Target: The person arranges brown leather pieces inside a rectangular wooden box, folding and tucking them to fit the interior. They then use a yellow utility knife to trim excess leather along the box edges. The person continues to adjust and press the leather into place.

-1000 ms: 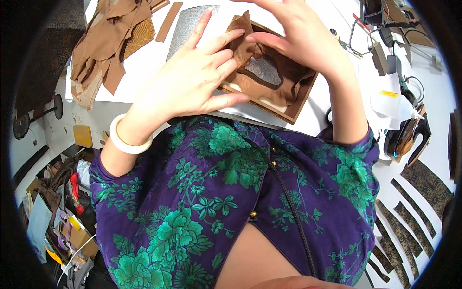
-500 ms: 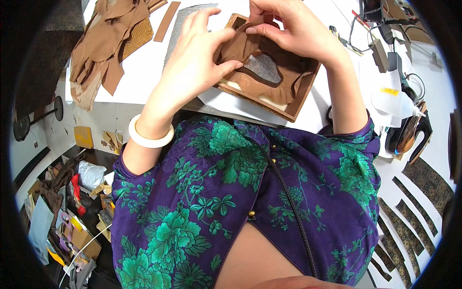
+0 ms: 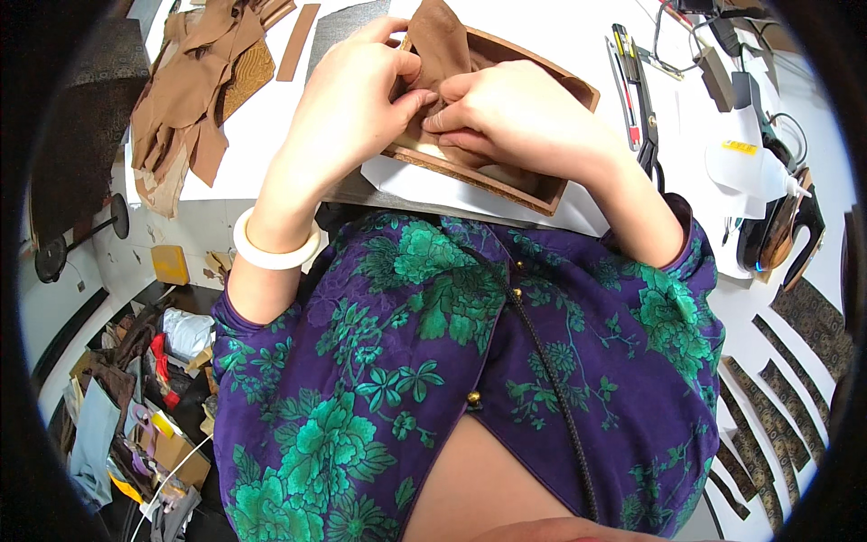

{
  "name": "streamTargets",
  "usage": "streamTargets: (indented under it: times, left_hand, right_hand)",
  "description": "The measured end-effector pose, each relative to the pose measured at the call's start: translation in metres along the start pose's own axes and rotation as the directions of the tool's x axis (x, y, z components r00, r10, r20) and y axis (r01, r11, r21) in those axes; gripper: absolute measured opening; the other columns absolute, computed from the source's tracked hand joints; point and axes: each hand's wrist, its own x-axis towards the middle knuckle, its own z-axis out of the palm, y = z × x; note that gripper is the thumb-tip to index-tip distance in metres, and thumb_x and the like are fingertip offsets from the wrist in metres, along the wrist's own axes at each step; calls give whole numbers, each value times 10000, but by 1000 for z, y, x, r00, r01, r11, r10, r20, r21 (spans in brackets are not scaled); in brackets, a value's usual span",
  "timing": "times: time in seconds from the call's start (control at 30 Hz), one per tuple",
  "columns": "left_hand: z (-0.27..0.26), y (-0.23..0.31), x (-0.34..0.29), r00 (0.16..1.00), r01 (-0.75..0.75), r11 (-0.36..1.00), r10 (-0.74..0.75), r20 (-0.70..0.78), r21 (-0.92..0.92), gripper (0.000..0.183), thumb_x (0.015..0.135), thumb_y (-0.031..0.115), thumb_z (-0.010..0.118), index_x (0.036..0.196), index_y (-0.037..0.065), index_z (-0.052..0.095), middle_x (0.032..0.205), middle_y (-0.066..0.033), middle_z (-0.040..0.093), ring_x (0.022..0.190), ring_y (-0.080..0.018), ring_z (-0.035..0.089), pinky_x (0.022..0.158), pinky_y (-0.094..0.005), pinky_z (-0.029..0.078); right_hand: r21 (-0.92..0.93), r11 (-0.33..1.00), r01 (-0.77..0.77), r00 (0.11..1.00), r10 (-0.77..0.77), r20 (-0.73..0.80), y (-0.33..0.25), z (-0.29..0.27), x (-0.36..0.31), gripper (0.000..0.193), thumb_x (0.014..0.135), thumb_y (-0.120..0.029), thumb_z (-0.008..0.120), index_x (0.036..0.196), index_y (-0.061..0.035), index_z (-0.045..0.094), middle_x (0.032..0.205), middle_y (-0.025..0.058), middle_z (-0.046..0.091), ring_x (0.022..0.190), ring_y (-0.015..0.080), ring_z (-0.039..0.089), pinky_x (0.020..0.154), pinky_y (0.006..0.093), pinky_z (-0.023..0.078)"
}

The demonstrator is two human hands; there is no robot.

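Note:
A shallow brown open-topped box (image 3: 497, 187) sits slightly askew on the white table, close to my body. A soft brown suede-like cloth (image 3: 441, 41) stands up in a fold at its far left corner and runs down inside. My left hand (image 3: 348, 113) is over the box's left end, thumb and fingers curled onto the cloth. From the right, my right hand (image 3: 519, 117) reaches into the box and pinches the cloth beside my left thumb. Both hands hide most of the interior; a cream patch shows under them.
Brown leather scraps (image 3: 199, 81) are heaped on the table's left, with a narrow brown strip (image 3: 297, 42) beside them. At right lie black-handled scissors (image 3: 643, 99), a cutter (image 3: 627, 81) and a white squeeze bottle (image 3: 745, 172). Patterned dark strips (image 3: 768, 425) lie at lower right.
My right hand has come down from the box's far edge to its middle, beside my left thumb. The cloth now stands up in a fold, and the grey patch inside is covered.

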Motion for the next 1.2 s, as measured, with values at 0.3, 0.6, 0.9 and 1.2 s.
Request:
streamTargets:
  times: [0.3, 0.6, 0.9, 1.2]
  left_hand:
    - [2, -3, -2, 999, 47, 999, -47, 11, 20, 177, 812, 76, 864, 829, -38, 730, 1348, -229, 726, 977, -381, 761, 818, -422, 586]
    - [12, 1, -1, 997, 74, 997, -75, 10, 30, 155, 815, -55, 748, 955, -30, 686, 1246, -219, 687, 975, -427, 722, 838, -472, 577]
    - [15, 9, -4, 990, 116, 993, -114, -82, 23, 405, 830, -74, 713, 1201, 19, 581, 1156, -200, 680, 1091, -483, 668, 910, -528, 549]
    - [23, 7, -9, 965, 212, 977, -214, -150, -30, 628, 844, -98, 751, 1368, -21, 414, 1319, -297, 650, 1214, -497, 692, 993, -491, 603]
  right_hand:
    - [11, 997, 73, 997, -72, -41, 7, 7, -6, 345, 1030, -336, 669, 852, -63, 783, 913, 114, 675, 809, 338, 718, 727, 469, 560]
    - [61, 996, 60, 998, -59, -9, 7, 3, -7, 243, 986, -279, 715, 901, -66, 797, 925, 107, 697, 858, 342, 727, 762, 473, 570]
    - [-158, 987, 14, 951, -62, -304, 14, -17, 23, 285, 870, -107, 795, 1138, -57, 715, 1018, 138, 701, 946, 364, 696, 831, 435, 558]
    - [-37, 989, 141, 939, -145, -313, 43, -6, 53, 699, 724, -52, 854, 1345, 4, 536, 1206, 217, 668, 1152, 436, 645, 956, 491, 530]
